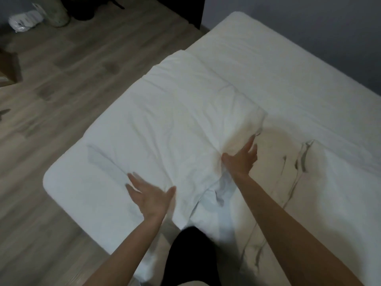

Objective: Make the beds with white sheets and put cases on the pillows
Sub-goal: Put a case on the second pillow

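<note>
Your dark-clothed knee point(191, 252) sits at six o'clock, against the near edge of the bed point(299, 65). Just beyond it your left hand point(148, 196) lies flat on the white sheet point(175, 120), fingers point(132, 180) straight and spread, gripping nothing. Your right hand point(241, 159) is at three o'clock of the left, also spread and holding nothing, pressed on the sheet's right-hand edge.

The sheet is a thick folded layer on the mattress's left half, running from your knee towards twelve o'clock; the cream mattress to the right is bare.

The likely trouble is the crumpled pocket point(216, 193) between your hands. Push both palms outward unevenly and that fold sets into a ridge rather than flattening. Flat palms also give no real hold (cotton slides easily on a mattress cover), so a hard sweep towards nine o'clock could carry the sheet over the bed's left edge onto the wooden floor point(61, 96). The picture is blurred around both hands, so fine contact is hard to tell.
</note>
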`<act>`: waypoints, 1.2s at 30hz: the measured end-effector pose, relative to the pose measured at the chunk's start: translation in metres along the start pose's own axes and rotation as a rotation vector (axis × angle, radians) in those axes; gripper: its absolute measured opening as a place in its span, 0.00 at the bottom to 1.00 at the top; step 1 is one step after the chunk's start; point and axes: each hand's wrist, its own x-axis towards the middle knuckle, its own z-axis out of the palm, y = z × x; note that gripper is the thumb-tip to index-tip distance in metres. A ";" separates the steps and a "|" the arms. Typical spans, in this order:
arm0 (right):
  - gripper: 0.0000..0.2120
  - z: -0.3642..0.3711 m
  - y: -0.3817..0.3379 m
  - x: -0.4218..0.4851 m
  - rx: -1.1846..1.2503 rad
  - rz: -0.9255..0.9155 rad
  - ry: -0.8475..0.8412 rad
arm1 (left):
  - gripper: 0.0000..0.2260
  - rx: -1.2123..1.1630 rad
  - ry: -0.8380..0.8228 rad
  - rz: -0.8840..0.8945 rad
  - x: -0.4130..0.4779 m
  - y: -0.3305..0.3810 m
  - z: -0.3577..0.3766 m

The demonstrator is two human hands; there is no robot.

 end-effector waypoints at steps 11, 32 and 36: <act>0.26 0.059 -0.033 0.027 -0.698 -0.812 -0.179 | 0.28 0.673 -0.018 0.557 0.087 0.046 0.016; 0.28 0.175 -0.190 0.108 -0.830 -1.225 -0.234 | 0.28 0.686 0.185 0.416 0.227 0.112 -0.005; 0.30 0.179 -0.196 0.165 -0.815 -1.001 -0.245 | 0.30 0.667 0.241 0.286 0.241 0.092 -0.008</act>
